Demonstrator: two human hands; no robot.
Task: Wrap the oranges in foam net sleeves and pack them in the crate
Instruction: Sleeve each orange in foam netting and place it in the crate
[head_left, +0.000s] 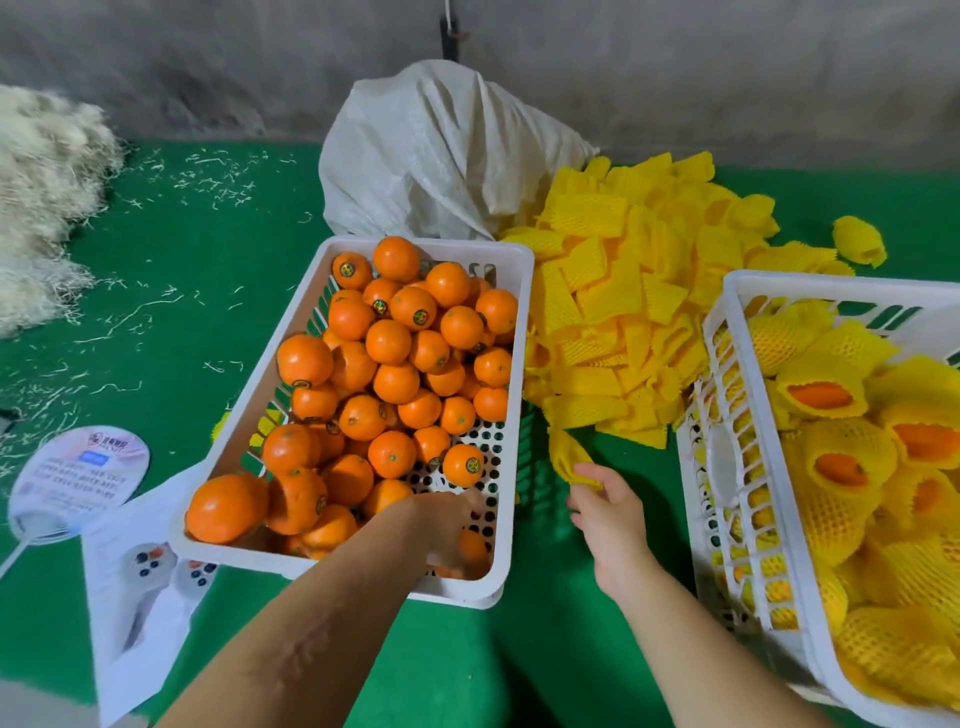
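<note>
Yellow foam sleeve (569, 460) hung pinched in my right hand (605, 512) beside the pile; my left hand (451, 530) curled over an orange (471, 552) in the supply crate's (511, 364) near corner. Best lift it cleanly, then open the sleeve's mouth wide.

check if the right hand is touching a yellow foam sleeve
Touching: the head view shows the right hand pinching the near end of a foam sleeve.

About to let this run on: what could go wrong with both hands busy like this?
The left hand is blurred low in the crate of bare oranges; its grip on an orange may be loose. The right hand pinches only one end of a foam sleeve, which could slip free.
</note>
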